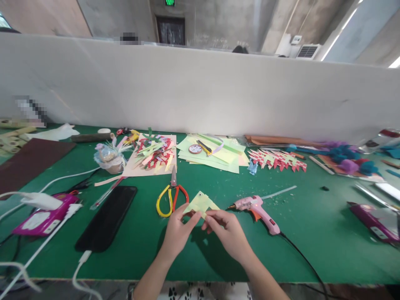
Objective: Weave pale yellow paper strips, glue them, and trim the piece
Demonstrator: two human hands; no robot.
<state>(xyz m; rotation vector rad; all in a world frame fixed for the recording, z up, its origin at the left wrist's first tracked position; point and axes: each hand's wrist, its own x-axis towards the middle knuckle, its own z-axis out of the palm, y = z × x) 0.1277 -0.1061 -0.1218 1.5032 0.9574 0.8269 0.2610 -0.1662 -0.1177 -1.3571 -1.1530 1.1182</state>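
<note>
A small piece of folded pale green paper (200,201) is held up between both hands above the green table. My left hand (180,228) pinches its left side and lower edge with thumb and fingers. My right hand (225,231) grips the lower right corner, its fingertips close to those of my left hand. Just behind my left hand lie scissors (173,196) with one yellow and one red handle. A pink glue gun (259,210) rests to the right of my right hand, its nozzle towards the hand.
A black phone (108,218) and a purple power strip (48,214) with white cables lie left. Further back are cut paper strips (156,154), green sheets (218,160) and a red-and-white woven paper piece (278,160). A white partition (200,89) stands behind the table.
</note>
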